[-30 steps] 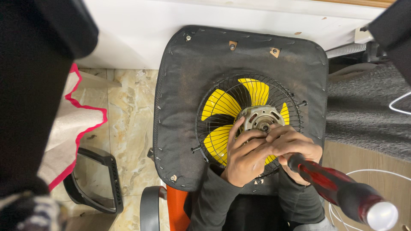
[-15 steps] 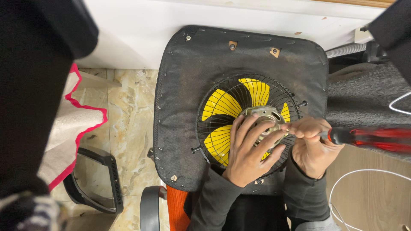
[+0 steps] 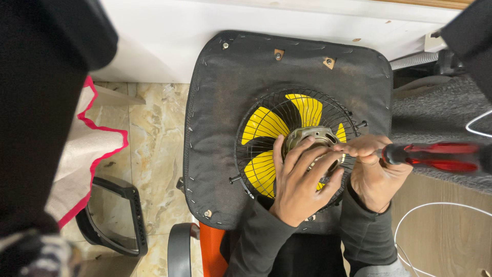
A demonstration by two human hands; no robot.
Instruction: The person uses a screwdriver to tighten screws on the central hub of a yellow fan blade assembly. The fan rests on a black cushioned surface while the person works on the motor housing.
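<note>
1. A fan (image 3: 287,138) with yellow blades (image 3: 264,125) inside a black wire guard (image 3: 246,154) is laid flat, motor side up, on the dark underside of a chair seat (image 3: 230,92).
2. The left hand (image 3: 300,179) is spread wide over the lower part of the guard, its fingers (image 3: 312,156) resting on the grey metal motor (image 3: 310,136) at the centre; nothing is gripped by it.
3. The right hand (image 3: 371,172) is closed around a screwdriver with a red and black handle (image 3: 435,156), which is held nearly level and points left toward the motor (the tip is hidden behind the fingers, so its exact contact point cannot be told).
4. The two hands lie just beside each other, both wrists covered by dark grey sleeves (image 3: 256,236).
5. The seat is edged with staples and stands against a white wall (image 3: 266,20).
6. A marble-patterned floor (image 3: 154,128) is seen to the left, with a black armrest (image 3: 110,215) lying on it and a pale cloth with a pink hem (image 3: 102,133) near it.
7. A white cable (image 3: 410,220) is curved over a wooden surface (image 3: 446,241) at the lower right, and a grey fabric (image 3: 435,113) is seen above it.
</note>
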